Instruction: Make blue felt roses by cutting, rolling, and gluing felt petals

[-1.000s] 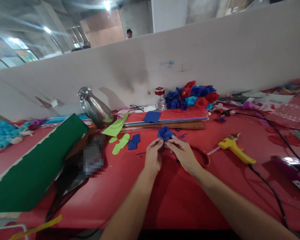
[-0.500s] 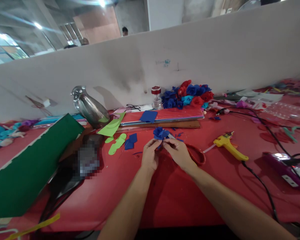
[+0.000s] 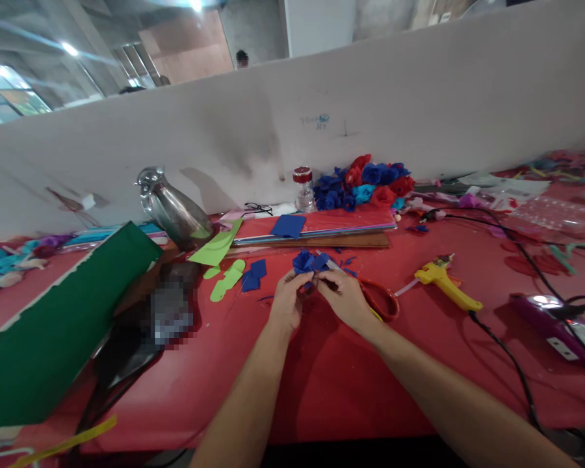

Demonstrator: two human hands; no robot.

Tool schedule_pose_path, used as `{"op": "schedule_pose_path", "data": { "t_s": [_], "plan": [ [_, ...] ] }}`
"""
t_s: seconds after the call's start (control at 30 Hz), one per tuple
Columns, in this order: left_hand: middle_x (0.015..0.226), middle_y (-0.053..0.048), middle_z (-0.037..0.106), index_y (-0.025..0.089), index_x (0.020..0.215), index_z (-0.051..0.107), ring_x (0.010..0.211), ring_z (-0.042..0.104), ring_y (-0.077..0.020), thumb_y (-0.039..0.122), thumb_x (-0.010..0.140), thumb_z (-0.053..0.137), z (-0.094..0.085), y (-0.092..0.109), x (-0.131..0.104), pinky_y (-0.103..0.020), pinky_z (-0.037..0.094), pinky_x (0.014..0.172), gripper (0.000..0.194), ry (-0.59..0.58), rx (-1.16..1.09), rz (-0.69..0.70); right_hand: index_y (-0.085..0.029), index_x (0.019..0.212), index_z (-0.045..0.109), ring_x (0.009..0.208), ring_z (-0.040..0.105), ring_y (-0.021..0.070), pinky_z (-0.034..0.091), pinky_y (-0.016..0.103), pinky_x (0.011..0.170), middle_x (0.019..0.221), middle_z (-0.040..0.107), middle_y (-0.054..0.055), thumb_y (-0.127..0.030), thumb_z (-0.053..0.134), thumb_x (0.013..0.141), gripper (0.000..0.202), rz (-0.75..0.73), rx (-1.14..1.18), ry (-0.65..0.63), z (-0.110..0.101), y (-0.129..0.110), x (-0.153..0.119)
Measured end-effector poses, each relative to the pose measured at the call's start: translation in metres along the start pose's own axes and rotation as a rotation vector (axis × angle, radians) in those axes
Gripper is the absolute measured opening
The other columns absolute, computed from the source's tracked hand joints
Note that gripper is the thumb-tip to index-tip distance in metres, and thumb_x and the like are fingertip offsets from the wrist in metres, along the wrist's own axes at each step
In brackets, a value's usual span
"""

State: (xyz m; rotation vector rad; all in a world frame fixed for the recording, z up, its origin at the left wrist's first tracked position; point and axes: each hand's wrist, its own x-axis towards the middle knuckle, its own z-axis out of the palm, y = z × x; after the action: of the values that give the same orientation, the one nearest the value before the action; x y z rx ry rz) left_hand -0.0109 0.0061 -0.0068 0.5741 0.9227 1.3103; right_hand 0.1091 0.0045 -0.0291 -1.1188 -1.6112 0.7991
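Note:
A dark blue paper flower (image 3: 303,261) is held between my two hands over the red table. My left hand (image 3: 289,296) pinches its base from the left. From the right, the fingertips of my right hand (image 3: 342,291) close on a blue piece at the flower's lower side; the exact contact is hidden by the fingers. Scissors with red handles (image 3: 389,303) lie under and beside my right hand. Left of my hands are blue paper squares (image 3: 253,276) and light green rounded cutouts (image 3: 228,281).
A yellow glue gun (image 3: 446,286) with a black cord lies at right, near a purple power strip (image 3: 558,328). Behind are stacked paper sheets (image 3: 341,224), a lidded jar (image 3: 303,190) and red and blue flowers (image 3: 383,185). A metal jug (image 3: 175,211) and green board (image 3: 63,338) stand left.
The blue flower has tipped a little to the left and lower between my fingers. Both hands keep their hold, and the camera view has shifted slightly.

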Motion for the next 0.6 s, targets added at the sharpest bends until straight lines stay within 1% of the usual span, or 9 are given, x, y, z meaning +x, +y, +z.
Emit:
{"op": "schedule_pose_path", "data": {
  "t_s": [0.2,0.3,0.47,0.53,0.6],
  "plan": [
    [0.067,0.000,0.070,0.017,0.062,0.069,0.064,0.060,-0.0112,0.023,0.046,0.083,0.0008,0.0023,-0.0007,-0.024,0.044,0.067,0.022,0.003,0.031,0.035,-0.021,0.079,0.070,0.068,0.059,0.0177,0.045,0.029,0.065,0.079,0.070,0.004,-0.025,0.050,0.082,0.021,-0.013,-0.043,0.007,-0.0019,-0.0014,0.0000],
    [0.065,0.001,0.069,0.017,0.062,0.070,0.061,0.058,-0.0097,0.022,0.048,0.083,-0.0016,0.0013,0.0018,-0.023,0.043,0.066,0.020,0.012,0.065,0.071,-0.022,0.080,0.070,0.069,0.058,0.0181,0.044,0.029,0.065,0.078,0.068,0.005,-0.022,0.049,0.082,0.021,-0.044,-0.091,0.002,-0.0023,-0.0016,-0.0006],
    [0.061,0.001,0.067,0.017,0.059,0.068,0.057,0.055,-0.0103,0.018,0.049,0.081,-0.0043,-0.0015,0.0050,-0.024,0.041,0.061,0.016,0.047,0.082,0.107,-0.021,0.079,0.069,0.070,0.057,0.0185,0.044,0.029,0.068,0.077,0.066,0.005,-0.018,0.048,0.082,0.021,-0.106,-0.159,-0.027,-0.0012,-0.0027,-0.0029],
    [0.063,0.000,0.068,0.017,0.061,0.069,0.059,0.056,-0.0109,0.018,0.051,0.081,-0.0032,-0.0016,0.0036,-0.024,0.042,0.064,0.015,0.021,0.090,0.111,-0.021,0.075,0.068,0.070,0.057,0.0187,0.044,0.030,0.067,0.074,0.065,0.005,-0.017,0.048,0.082,0.020,-0.107,-0.171,-0.028,-0.0009,-0.0033,-0.0036],
    [0.070,-0.001,0.070,0.017,0.067,0.071,0.066,0.060,-0.0120,0.018,0.052,0.081,-0.0014,-0.0013,0.0011,-0.025,0.044,0.071,0.018,-0.045,0.092,0.109,-0.020,0.075,0.067,0.070,0.058,0.0193,0.044,0.030,0.067,0.074,0.065,0.005,-0.016,0.048,0.081,0.020,-0.093,-0.151,-0.002,-0.0009,-0.0035,-0.0037]
  ]
}}
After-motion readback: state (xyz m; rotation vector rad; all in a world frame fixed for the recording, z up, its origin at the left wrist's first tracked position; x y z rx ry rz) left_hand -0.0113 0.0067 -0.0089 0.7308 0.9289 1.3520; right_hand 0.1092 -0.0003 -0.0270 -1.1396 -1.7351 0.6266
